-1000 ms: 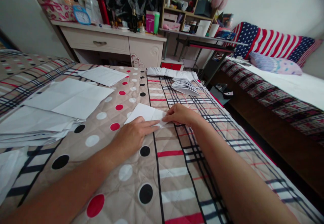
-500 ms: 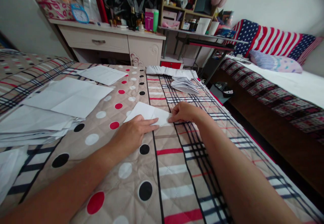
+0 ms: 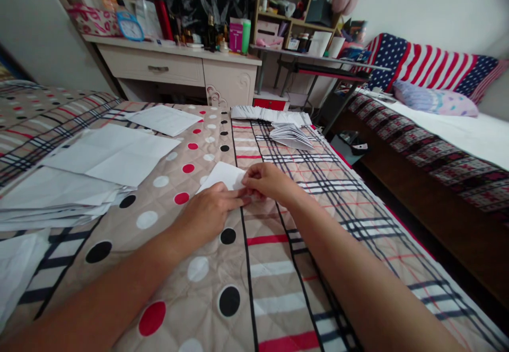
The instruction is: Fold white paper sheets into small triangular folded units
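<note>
Small white paper (image 3: 222,174) lying on the quilted bedspread (image 3: 202,309), directly under both hands. Right hand (image 3: 267,182): thumb and fingers drawn together, pinching the paper at its right end; the fingertips cover that end, so the line of any fold there is hidden. Left hand (image 3: 210,209): laid over the paper's near edge, fingers stretched toward the right hand's pinch and nearly meeting it; cannot tell whether the thumb closes on the paper from below. Beyond the pinch and slightly to its right, a fanned bundle of folded papers (image 3: 292,137), well apart from the hands. Just behind that bundle, a long row of folded papers (image 3: 266,114). Well left of the grip, a broad creased sheet (image 3: 131,153) overlapping a pile of white sheets (image 3: 55,190); farther off, beyond the creased sheet, another flat sheet (image 3: 165,120). Nearer the wearer, far left of the grip, a white piece (image 3: 19,270) cut by the frame edge. Past everything on the bedspread, straight ahead of the hands, a pale dresser (image 3: 159,68) bearing a blue clock (image 3: 130,26).
</note>
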`<state>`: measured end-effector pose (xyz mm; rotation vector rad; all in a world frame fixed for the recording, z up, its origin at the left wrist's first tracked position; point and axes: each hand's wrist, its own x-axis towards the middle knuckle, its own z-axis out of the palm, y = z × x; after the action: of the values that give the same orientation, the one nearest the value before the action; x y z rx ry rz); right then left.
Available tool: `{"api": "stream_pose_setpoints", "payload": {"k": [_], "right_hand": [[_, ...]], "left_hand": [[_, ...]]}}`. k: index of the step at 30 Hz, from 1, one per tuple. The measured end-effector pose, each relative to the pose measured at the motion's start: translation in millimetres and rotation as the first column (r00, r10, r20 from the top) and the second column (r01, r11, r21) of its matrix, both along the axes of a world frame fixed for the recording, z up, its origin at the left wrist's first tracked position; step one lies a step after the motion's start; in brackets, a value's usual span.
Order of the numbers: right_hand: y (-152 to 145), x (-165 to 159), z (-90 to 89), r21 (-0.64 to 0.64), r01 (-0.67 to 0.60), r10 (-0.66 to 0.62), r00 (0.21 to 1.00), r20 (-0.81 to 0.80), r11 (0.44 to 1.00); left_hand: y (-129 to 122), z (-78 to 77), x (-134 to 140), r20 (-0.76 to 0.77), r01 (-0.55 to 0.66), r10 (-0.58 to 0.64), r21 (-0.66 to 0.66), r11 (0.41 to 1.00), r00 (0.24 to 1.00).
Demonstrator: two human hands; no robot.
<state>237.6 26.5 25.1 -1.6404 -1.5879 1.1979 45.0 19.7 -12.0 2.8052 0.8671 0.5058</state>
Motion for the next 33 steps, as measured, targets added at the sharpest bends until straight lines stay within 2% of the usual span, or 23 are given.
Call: {"api": "stream_pose_setpoints", "payload": {"k": [3,6,11,14,16,19,23,25,28,30,33], "right_hand": [[-4,-11,-6.1,-0.076,0.058,-0.056,0.998,0.037,0.995],[-5,-9,-6.3,-0.100,0.084,-0.080,0.996,0.040,0.991],[-4,-8,-11.0,-0.018,0.091,-0.087,0.986,0.142,0.996],[-3,-9,-15.1,0.039,0.057,-0.064,0.977,0.202,0.998],[-3,-10,-14.5,0.074,0.017,-0.039,0.953,0.301,0.997],[-4,-13,-7.7,0.128,-0.024,-0.045,0.856,0.515,0.992],[-11,-19,1.3,0.183,-0.025,-0.118,0.679,0.725,0.983],[-12,-19,0.5,0.276,-0.044,-0.184,0.644,0.743,0.960],[-9,-11,-5.1,0.374,-0.067,-0.230,0.685,0.692,0.925],[-4,-4,-7.6,0.330,-0.064,-0.181,0.731,0.658,0.942],[4,3,-5.8,0.231,-0.029,-0.132,0.749,0.649,0.972]], "left_hand": [[3,5.4,-7,-0.035,-0.026,0.026,0.022,0.999,0.999],[7,11.0,-18,-0.064,-0.086,0.088,0.037,0.996,0.994],[14,11.7,-31,-0.013,-0.226,0.226,-0.022,0.974,0.974],[19,9.1,-34,0.105,-0.404,0.399,0.026,0.914,0.911],[22,8.0,-34,0.154,-0.511,0.501,0.027,0.859,0.852],[24,7.1,-34,0.150,-0.586,0.591,-0.080,0.806,0.793],[23,5.3,-34,0.155,-0.523,0.567,-0.250,0.815,0.809],[23,4.2,-33,0.201,-0.453,0.525,-0.315,0.834,0.827],[22,3.6,-32,0.271,-0.390,0.496,-0.362,0.847,0.825],[22,3.9,-30,0.310,-0.372,0.496,-0.380,0.847,0.811],[25,3.5,-26,0.399,-0.332,0.513,-0.440,0.834,0.760]]}}
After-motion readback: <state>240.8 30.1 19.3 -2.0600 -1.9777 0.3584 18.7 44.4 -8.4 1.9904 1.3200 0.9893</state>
